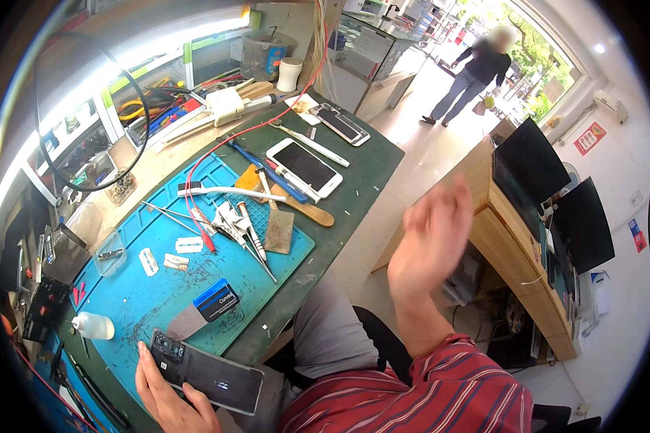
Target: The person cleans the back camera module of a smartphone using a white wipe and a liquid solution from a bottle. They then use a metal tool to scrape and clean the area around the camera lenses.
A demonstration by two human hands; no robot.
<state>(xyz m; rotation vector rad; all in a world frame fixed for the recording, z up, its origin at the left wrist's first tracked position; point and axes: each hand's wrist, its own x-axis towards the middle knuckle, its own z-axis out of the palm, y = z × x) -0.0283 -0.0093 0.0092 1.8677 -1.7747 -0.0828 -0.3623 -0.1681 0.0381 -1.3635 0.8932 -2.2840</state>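
My left hand (167, 395) is closed on a dark smartphone (213, 377), back side up, at the mat's near edge. The phone's camera block is at its upper left end. A thin metal pry blade (186, 324) with a blue and black grip lies on the blue repair mat (133, 296), its metal end close to the phone; I cannot tell whether they touch. My right hand (430, 242) is raised in the air to the right of the bench, over the floor. Motion smears its fingers, and no held thing shows in it.
On the mat lie razor blades (188, 245), tweezers (256, 258), a red test lead (211, 243) and a brush (231, 192). A white bottle (94, 326) stands left. Farther back are two phones (305, 167). A person (477, 72) stands near the doorway; monitors (585, 224) sit right.
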